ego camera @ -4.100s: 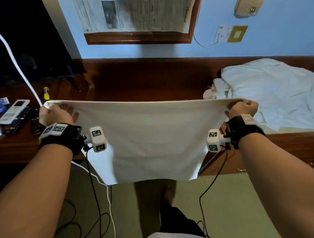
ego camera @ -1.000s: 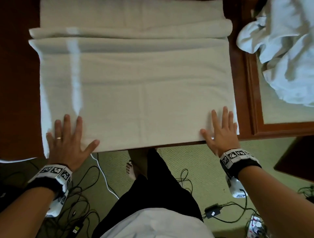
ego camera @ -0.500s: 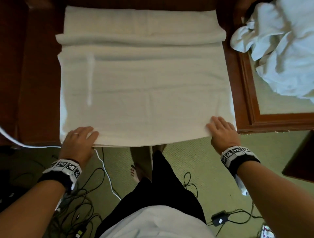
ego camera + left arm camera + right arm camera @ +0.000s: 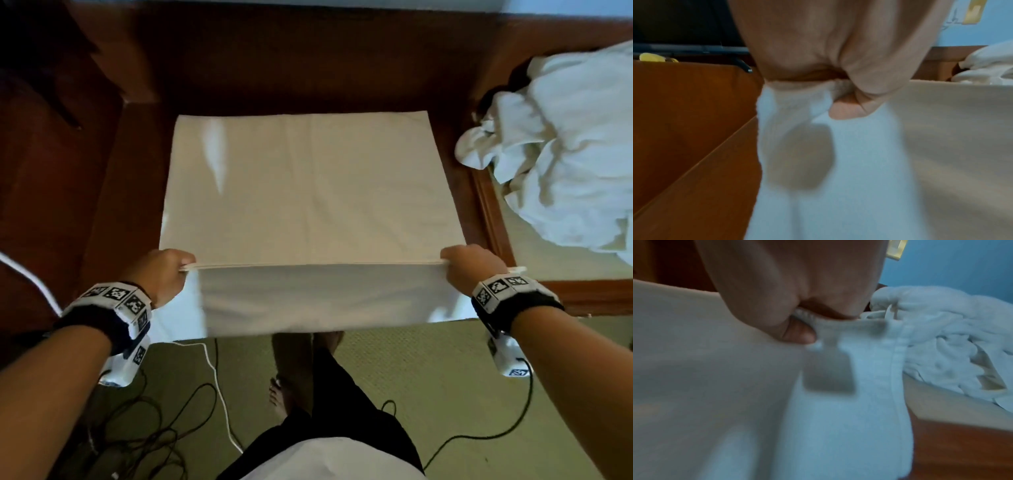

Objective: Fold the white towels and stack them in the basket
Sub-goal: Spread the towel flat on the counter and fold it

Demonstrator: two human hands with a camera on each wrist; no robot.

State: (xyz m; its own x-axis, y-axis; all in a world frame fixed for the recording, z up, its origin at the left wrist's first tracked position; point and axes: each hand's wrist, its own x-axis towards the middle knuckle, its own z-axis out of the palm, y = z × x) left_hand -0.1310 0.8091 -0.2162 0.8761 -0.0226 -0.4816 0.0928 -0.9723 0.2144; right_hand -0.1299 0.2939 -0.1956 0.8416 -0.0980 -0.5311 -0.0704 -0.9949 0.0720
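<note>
Both hands pinching the near edge of the white towel (image 4: 308, 192), left hand (image 4: 161, 275) on its left corner, right hand (image 4: 471, 270) on its right, edge lifted off the wooden desk (image 4: 130, 171), far part lying flat, crumpled white towels (image 4: 565, 144) heaped off right

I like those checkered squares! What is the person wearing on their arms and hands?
Both arms are bare, with no sleeves. Each wrist wears a black band topped with white tiles bearing black square-pattern markers. A small white box with another marker hangs under each wrist, trailing a thin black cable. The hands wear no gloves.
</note>
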